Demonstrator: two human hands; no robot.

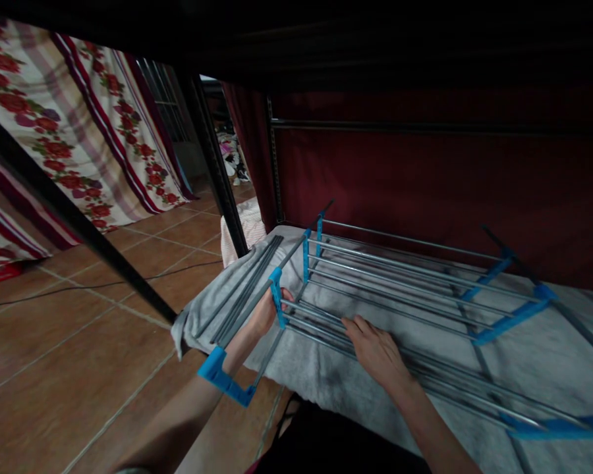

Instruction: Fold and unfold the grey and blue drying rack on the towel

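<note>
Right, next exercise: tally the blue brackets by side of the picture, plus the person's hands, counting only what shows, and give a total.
Blue brackets on the left: 4
Blue brackets on the right: 3 (the nearest is cut off by the picture's edge)
Left hand: 1
Right hand: 1
Total: 9

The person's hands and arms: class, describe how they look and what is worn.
Left hand and right hand wear no gloves; left forearm and right forearm are bare where visible. A greyish edge by the left forearm is too cut off to identify.
</note>
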